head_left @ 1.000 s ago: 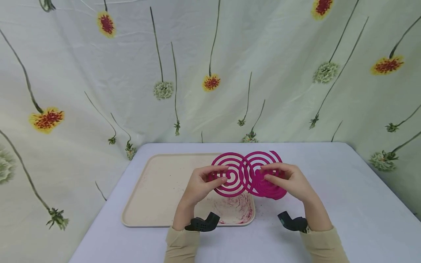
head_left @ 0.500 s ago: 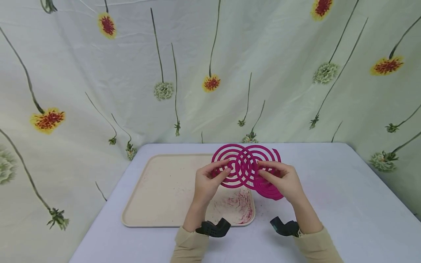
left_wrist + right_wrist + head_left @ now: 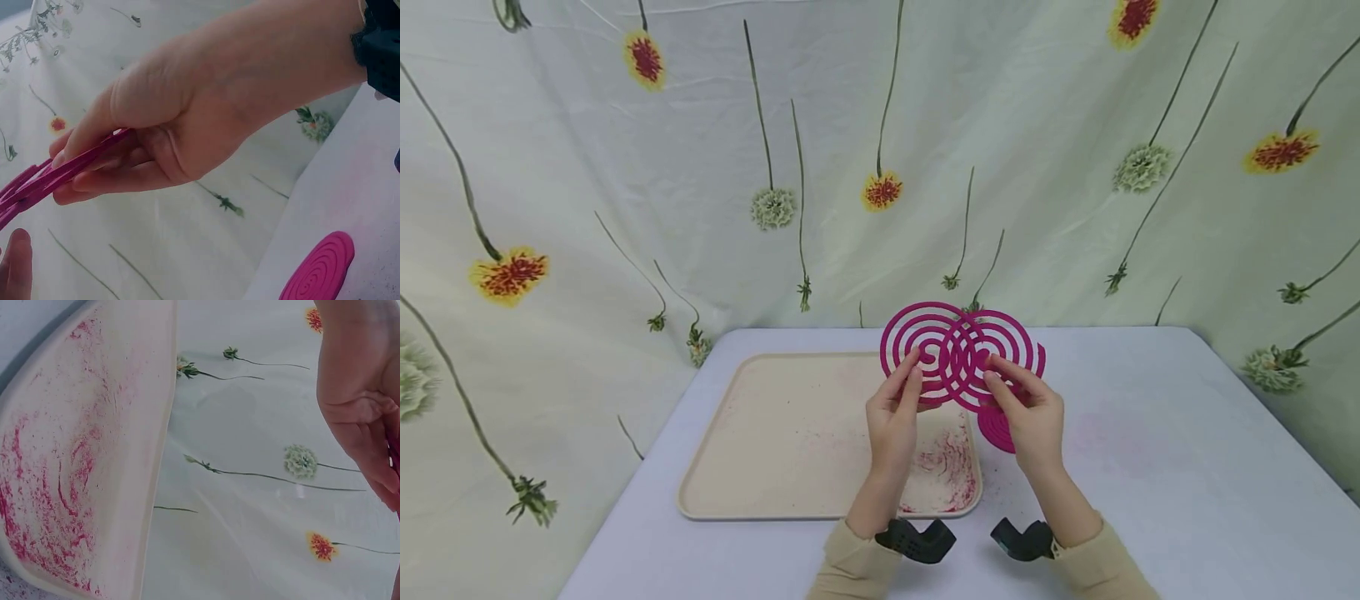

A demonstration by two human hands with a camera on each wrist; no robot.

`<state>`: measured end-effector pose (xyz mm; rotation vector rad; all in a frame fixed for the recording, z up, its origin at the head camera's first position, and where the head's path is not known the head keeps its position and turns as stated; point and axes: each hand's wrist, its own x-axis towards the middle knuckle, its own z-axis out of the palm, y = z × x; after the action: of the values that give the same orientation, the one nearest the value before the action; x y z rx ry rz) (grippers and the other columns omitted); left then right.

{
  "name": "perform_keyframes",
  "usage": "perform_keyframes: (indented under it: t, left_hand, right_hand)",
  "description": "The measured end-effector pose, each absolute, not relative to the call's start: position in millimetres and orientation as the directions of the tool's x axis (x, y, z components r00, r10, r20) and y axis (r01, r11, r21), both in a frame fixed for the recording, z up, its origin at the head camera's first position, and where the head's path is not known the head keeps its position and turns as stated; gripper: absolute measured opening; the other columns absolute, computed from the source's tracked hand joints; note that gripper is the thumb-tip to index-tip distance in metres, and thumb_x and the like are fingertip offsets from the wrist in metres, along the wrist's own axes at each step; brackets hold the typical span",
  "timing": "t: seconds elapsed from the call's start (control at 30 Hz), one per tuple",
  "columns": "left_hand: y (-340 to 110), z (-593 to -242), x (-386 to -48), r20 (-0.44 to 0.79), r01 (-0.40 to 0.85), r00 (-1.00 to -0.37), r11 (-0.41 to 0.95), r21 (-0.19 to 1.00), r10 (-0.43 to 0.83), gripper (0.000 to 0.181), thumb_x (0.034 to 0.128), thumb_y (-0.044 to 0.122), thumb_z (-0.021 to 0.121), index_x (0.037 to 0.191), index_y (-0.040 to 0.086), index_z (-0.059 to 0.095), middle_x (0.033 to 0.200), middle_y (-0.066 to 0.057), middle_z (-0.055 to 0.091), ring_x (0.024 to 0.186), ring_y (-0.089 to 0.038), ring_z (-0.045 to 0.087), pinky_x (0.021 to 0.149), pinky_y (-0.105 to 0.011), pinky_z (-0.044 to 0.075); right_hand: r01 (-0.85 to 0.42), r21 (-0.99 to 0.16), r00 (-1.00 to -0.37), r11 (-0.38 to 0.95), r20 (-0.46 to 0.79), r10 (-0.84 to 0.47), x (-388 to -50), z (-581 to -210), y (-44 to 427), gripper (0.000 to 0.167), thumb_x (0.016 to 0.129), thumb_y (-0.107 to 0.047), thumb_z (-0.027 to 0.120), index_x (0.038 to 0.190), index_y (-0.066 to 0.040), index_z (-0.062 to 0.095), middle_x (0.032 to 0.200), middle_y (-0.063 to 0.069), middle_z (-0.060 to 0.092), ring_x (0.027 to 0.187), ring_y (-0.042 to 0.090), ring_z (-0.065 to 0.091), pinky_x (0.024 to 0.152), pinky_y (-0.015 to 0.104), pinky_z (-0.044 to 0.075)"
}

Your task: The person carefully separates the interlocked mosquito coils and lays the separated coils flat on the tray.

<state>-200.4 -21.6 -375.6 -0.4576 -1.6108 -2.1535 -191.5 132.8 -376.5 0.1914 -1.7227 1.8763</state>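
The left coil (image 3: 929,354), pink, is clamped between the fingers of the left hand (image 3: 893,421); the right coil (image 3: 982,361), overlapping it, is pinched by the fingers of the right hand (image 3: 1033,425). Both are held raised at the right end of the tray (image 3: 782,433). Compared with the earlier frames, the pair is lifted higher and the hands are brought closer together. Right of the tray, a third coil (image 3: 996,428) on the desk (image 3: 1157,433) is partly covered by the right hand.

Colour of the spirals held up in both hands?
The spirals are magenta; best seen in the head view.
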Motion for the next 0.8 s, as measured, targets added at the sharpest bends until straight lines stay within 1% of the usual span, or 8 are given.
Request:
perform_keyframes:
  t: [0.13, 0.3, 0.43, 0.5, 0.57, 0.67, 0.73, 0.8]
  left_hand:
    - [-14.4, -377.8, -198.3, 0.523, 0.519, -0.850, -0.292, 0.804, -0.071, 0.040, 0.0967, 0.011, 0.052, 0.136, 0.002, 0.048, 0.118, -0.019, 0.059, 0.092, -0.024, 0.066, 0.076, -0.031, 0.055]
    - [-11.5, -379.2, -198.6, 0.545, 0.536, -0.836, -0.297, 0.791, -0.057, 0.042, 0.0946, 0.009, 0.055, 0.135, 0.002, 0.048, 0.118, -0.019, 0.055, 0.089, -0.016, 0.063, 0.073, -0.030, 0.055]
    - [-15.8, -378.3, -201.0, 0.570, 0.571, -0.818, -0.239, 0.786, -0.079, 0.044, 0.0883, 0.003, 0.063, 0.131, 0.000, 0.053, 0.117, -0.018, 0.055, 0.087, -0.020, 0.062, 0.073, -0.029, 0.056]
    - [-21.3, -377.3, -203.1, 0.584, 0.585, -0.808, -0.209, 0.784, -0.070, 0.049, 0.0845, 0.001, 0.067, 0.131, 0.001, 0.051, 0.121, -0.018, 0.053, 0.094, -0.024, 0.062, 0.075, -0.031, 0.055]
    - [-29.8, -376.2, -205.8, 0.597, 0.588, -0.802, -0.200, 0.783, -0.020, 0.056, 0.0817, -0.001, 0.070, 0.133, 0.001, 0.048, 0.124, -0.018, 0.050, 0.102, -0.029, 0.061, 0.077, -0.034, 0.054]
    - [-46.9, -373.3, -210.1, 0.597, 0.565, -0.794, -0.222, 0.794, 0.114, 0.058, 0.0811, -0.006, 0.068, 0.134, 0.000, 0.044, 0.128, -0.022, 0.046, 0.111, -0.036, 0.056, 0.080, -0.037, 0.053]
    - [-59.4, -371.5, -211.7, 0.579, 0.542, -0.792, -0.212, 0.813, 0.196, 0.052, 0.0822, -0.007, 0.066, 0.131, -0.002, 0.047, 0.124, -0.024, 0.050, 0.108, -0.039, 0.057, 0.080, -0.037, 0.053]
    - [-70.2, -369.7, -212.2, 0.555, 0.528, -0.792, -0.169, 0.832, 0.255, 0.045, 0.0832, -0.005, 0.065, 0.126, -0.003, 0.051, 0.121, -0.024, 0.053, 0.105, -0.038, 0.058, 0.080, -0.036, 0.054]
  right_hand:
    - [-0.553, -0.833, -0.790, -0.013, 0.520, 0.326, -191.6, -378.1, 128.8, 0.029, 0.088, -0.002, 0.063, 0.116, 0.005, 0.063, 0.100, -0.005, 0.069, 0.085, 0.011, 0.066, 0.072, 0.025, 0.054]
    - [-0.576, -0.817, -0.803, 0.009, 0.568, 0.178, -191.9, -375.8, 134.3, 0.028, 0.090, 0.002, 0.059, 0.117, 0.008, 0.060, 0.105, -0.007, 0.068, 0.092, 0.010, 0.065, 0.077, 0.024, 0.053]
    - [-0.546, -0.835, -0.831, 0.077, 0.551, 0.083, -193.1, -371.9, 147.4, 0.032, 0.086, 0.002, 0.064, 0.118, 0.004, 0.060, 0.107, -0.009, 0.066, 0.089, 0.012, 0.062, 0.074, 0.023, 0.054]
    - [-0.514, -0.852, -0.853, 0.105, 0.520, 0.045, -193.1, -369.4, 155.4, 0.040, 0.084, 0.000, 0.067, 0.123, 0.001, 0.057, 0.111, -0.006, 0.063, 0.090, 0.012, 0.060, 0.074, 0.023, 0.054]
    - [-0.481, -0.865, -0.875, 0.143, 0.485, -0.006, -193.1, -366.8, 164.5, 0.045, 0.084, -0.003, 0.069, 0.126, -0.002, 0.055, 0.113, -0.001, 0.059, 0.089, 0.011, 0.060, 0.074, 0.023, 0.054]
    - [-0.455, -0.870, -0.890, 0.189, 0.444, -0.101, -192.6, -362.8, 178.6, 0.043, 0.085, -0.005, 0.067, 0.126, -0.001, 0.055, 0.111, 0.006, 0.058, 0.088, 0.011, 0.060, 0.073, 0.025, 0.055]
    - [-0.460, -0.861, -0.886, 0.216, 0.430, -0.173, -192.2, -361.2, 187.5, 0.037, 0.086, -0.004, 0.066, 0.122, 0.001, 0.057, 0.106, 0.008, 0.060, 0.084, 0.012, 0.061, 0.071, 0.026, 0.056]
    - [-0.473, -0.853, -0.873, 0.221, 0.420, -0.247, -191.4, -359.5, 194.1, 0.034, 0.086, -0.002, 0.064, 0.120, 0.003, 0.059, 0.104, 0.011, 0.062, 0.083, 0.013, 0.062, 0.069, 0.028, 0.056]
